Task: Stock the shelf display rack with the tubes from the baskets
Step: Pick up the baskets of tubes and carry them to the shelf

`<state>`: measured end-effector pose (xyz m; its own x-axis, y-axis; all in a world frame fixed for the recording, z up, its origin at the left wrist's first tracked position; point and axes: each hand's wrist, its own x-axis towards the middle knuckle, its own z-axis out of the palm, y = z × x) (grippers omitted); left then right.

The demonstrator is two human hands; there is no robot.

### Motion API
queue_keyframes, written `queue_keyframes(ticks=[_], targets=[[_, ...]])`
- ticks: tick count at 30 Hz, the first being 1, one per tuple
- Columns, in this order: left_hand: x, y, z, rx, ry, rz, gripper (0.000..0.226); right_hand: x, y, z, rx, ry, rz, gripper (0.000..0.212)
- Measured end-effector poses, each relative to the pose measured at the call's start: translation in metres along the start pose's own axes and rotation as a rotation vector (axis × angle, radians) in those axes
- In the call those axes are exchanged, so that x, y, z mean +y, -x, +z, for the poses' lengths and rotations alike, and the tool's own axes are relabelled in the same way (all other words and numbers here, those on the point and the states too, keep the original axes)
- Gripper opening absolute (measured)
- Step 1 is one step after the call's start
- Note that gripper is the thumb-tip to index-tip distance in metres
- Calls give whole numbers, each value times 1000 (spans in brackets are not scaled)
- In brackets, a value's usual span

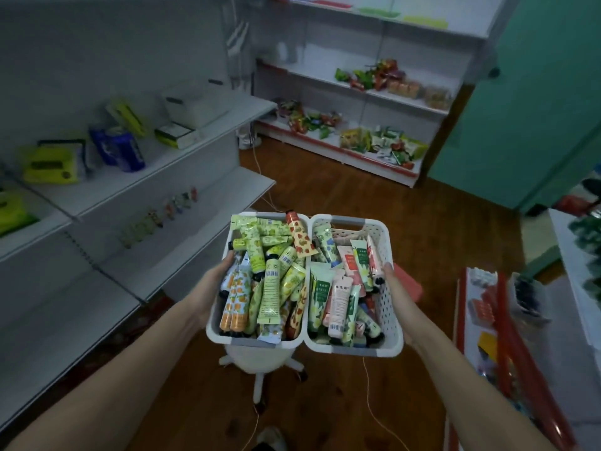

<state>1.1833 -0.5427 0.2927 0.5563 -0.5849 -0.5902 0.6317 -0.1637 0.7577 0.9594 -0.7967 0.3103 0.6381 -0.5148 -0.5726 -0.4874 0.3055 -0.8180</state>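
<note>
Item 1: two white perforated baskets, centre of frame, side by side and touching along their inner walls. I hold both above a white swivel stool (260, 359) on the brown wood floor (341, 196).

Item 2: left basket (214, 327), piled with tubes (270, 288), mostly green and yellow-green prints, a few orange-patterned ones at its lower left, one red-capped tube leaning at its upper right corner.

Item 3: right basket (390, 307), tubes in pale green, pink and white, some showing barcodes.

Item 4: my left hand (214, 278), at the left basket's outer wall, thumb hooked over the rim and touching the tubes; fingers underneath are hidden, so I read it as gripping the wall.

Item 5: my right hand (393, 281), at the right basket's outer wall, thumb over the rim, gripping likewise.

Item 6: white shelf display rack (208, 229), left of frame, one row of small tubes (159, 216) standing along its lower shelf.

Item 7: snack packets (370, 74) on the far shelving, upper right of centre.
</note>
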Motion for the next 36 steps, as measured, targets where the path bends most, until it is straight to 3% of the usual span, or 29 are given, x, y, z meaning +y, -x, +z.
queue_keyframes(ticks=[6, 12, 18, 22, 26, 30, 36], targets=[[36, -39, -18, 141, 113, 39, 70, -61, -94, 24, -118, 120, -6, 68], [51, -75, -33, 327, 187, 89, 61, -114, -198, 60, -343, 224, -16, 57], [60, -105, -31, 540, 353, 120, 67, -161, -299, 91, -566, 386, -8, 68], [64, -115, -20, 676, 428, 152, 63, -194, -331, 107, -667, 473, -11, 49], [70, -112, -9, 768, 519, 165, 62, -213, -348, 125, -761, 502, 17, 54], [69, -107, -8, 783, 655, 163, 84, -226, -359, 149, -824, 569, 31, 62], [68, -108, -34, 801, 724, 213, 74, -232, -369, 195, -891, 606, 53, 64]])
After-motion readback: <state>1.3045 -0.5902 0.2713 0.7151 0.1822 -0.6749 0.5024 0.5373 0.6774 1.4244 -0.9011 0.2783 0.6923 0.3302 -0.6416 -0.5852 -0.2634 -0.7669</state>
